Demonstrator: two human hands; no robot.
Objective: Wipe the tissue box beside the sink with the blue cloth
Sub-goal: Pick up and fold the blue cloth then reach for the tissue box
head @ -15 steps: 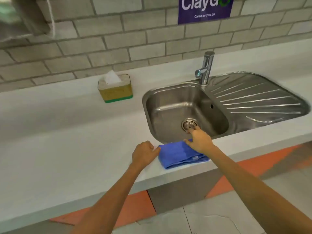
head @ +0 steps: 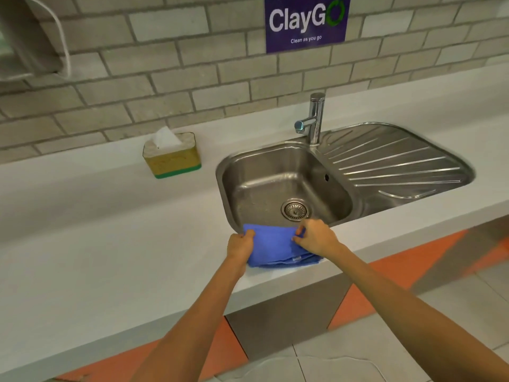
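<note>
A folded blue cloth [head: 275,248] lies on the white counter at the front rim of the sink. My left hand [head: 240,245] grips the cloth's left edge. My right hand [head: 315,237] pinches its upper right part. The tissue box [head: 172,157] is yellow with a green base and a white tissue sticking out of its top. It stands well back on the counter near the brick wall, left of the sink and far from both hands.
A steel sink [head: 286,186] with a drainboard [head: 394,164] and a chrome tap [head: 312,121] sits to the right. The white counter [head: 96,244] stretches left. A purple sign [head: 305,22] hangs on the wall. A dispenser [head: 30,37] is mounted at the top left.
My left hand, a closed fist beside the cloth before, now grips its left edge. My right hand now pinches the cloth instead of resting on it. The view has shifted down.
</note>
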